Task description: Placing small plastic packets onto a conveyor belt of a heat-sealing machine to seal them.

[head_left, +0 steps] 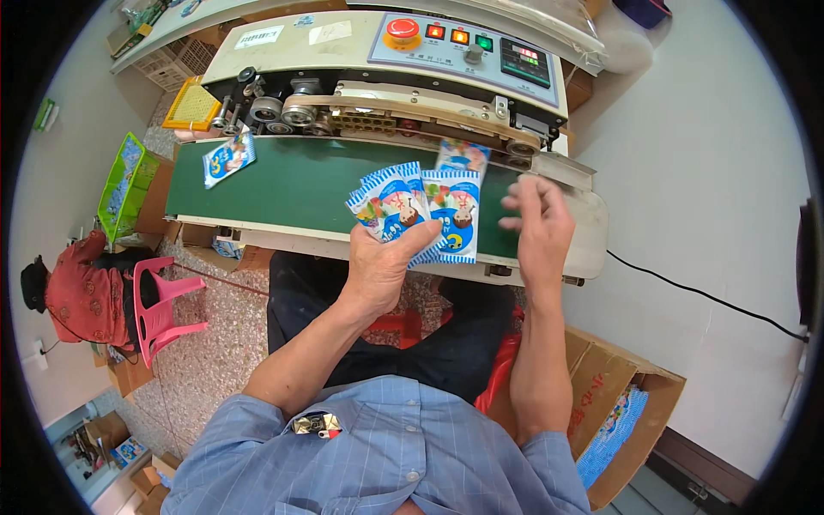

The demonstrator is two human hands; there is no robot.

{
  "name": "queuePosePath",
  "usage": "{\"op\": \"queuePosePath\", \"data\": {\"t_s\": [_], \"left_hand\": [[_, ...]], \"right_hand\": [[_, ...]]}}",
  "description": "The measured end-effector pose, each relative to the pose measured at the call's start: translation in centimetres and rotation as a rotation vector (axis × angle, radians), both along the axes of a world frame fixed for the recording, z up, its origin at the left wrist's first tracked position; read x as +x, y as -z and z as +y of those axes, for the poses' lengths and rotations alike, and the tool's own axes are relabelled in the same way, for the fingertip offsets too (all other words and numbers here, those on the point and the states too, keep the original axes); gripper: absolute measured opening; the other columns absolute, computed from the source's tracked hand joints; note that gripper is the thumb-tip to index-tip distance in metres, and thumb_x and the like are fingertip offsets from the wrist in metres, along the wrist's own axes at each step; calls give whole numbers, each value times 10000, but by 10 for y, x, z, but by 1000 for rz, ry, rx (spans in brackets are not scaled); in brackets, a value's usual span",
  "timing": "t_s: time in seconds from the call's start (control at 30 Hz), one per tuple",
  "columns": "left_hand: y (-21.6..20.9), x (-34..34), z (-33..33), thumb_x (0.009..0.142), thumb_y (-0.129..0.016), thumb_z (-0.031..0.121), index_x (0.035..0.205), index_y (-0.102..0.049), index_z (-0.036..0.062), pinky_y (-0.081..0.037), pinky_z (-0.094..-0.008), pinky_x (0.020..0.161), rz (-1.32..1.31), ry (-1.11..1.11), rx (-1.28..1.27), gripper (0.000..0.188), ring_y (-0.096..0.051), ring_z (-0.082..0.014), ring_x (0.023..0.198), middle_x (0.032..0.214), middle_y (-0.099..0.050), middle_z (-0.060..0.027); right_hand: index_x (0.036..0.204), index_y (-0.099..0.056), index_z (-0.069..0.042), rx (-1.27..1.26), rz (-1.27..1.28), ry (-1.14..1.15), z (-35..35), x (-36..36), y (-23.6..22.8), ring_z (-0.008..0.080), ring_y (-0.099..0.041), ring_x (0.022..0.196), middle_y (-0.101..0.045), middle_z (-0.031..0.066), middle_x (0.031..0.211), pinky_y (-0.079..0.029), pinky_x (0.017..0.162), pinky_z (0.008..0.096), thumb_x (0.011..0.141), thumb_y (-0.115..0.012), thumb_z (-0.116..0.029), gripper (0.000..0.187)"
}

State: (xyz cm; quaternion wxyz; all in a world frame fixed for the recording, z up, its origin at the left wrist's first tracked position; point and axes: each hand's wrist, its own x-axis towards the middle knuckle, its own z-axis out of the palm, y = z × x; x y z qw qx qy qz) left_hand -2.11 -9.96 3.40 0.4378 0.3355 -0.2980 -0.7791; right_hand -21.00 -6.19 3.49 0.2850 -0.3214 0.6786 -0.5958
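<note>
Several blue-and-white printed sachets [392, 206] are fanned out in my left hand [383, 261], its thumb pressed over their lower ends. My right hand [541, 219] is raised to the right of them, apart from the sachets, fingers partly curled and slightly blurred; nothing shows in it. Another sachet [463, 156] stands at the belt sealing machine's band, just beyond the fanned ones. Farther left, one more sachet [229, 160] lies at an angle on the green conveyor belt [292, 189].
Across the back runs the sealing machine [318, 43] with rollers, a red stop button [402, 31] and lit switches. A cardboard box [635, 386] with packets stands at the lower right. On the left are a pink chair [159, 309] and a green basket [129, 184].
</note>
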Motion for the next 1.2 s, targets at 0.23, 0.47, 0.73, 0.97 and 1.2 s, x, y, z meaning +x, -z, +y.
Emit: {"op": "queuePosePath", "data": {"t_s": [0.23, 0.47, 0.73, 0.97, 1.2], "left_hand": [[1, -9, 18, 840, -739, -15, 1121, -652, -5, -573, -292, 804, 0, 11, -63, 294, -697, -143, 897, 1054, -718, -83], [3, -2, 16, 855, -727, -2, 1106, -658, -5, -574, -290, 798, -23, -25, -28, 260, -700, -142, 905, 1045, -720, -85], [1, -3, 10, 856, -720, -5, 1101, -653, -22, -600, -311, 786, 5, -31, 35, 254, -715, -160, 881, 1039, -720, -104], [2, -8, 6, 857, -722, -7, 1101, -648, -34, -605, -312, 774, 24, -83, 44, 256, -719, -166, 863, 1037, -717, -111], [1, -19, 12, 851, -737, 1, 1098, -649, -12, -618, -320, 746, 42, -6, 41, 262, -709, -159, 855, 1019, -710, -95]], "right_hand": [[1036, -708, 9, -18, -159, -255, 40, 35, -3, 44, -583, 754, -686, 6, 861, -475, 661, 206, 960, -663, -146, 179], [1126, -639, 7, -75, -409, -3, 45, 4, -3, 114, -692, 721, -706, 58, 946, -613, 542, 267, 983, -614, -167, 227], [1103, -638, 11, 107, -313, 71, 12, -48, 10, 103, -676, 719, -689, 53, 912, -601, 528, 255, 974, -623, -207, 254], [1103, -632, 28, 219, -260, -50, -14, -31, 13, 134, -681, 768, -685, 76, 944, -595, 595, 269, 973, -628, -273, 328], [1162, -630, 6, 96, -460, -365, 29, 17, -4, 132, -686, 864, -692, 89, 1059, -571, 712, 263, 1001, -596, -239, 295]]}}
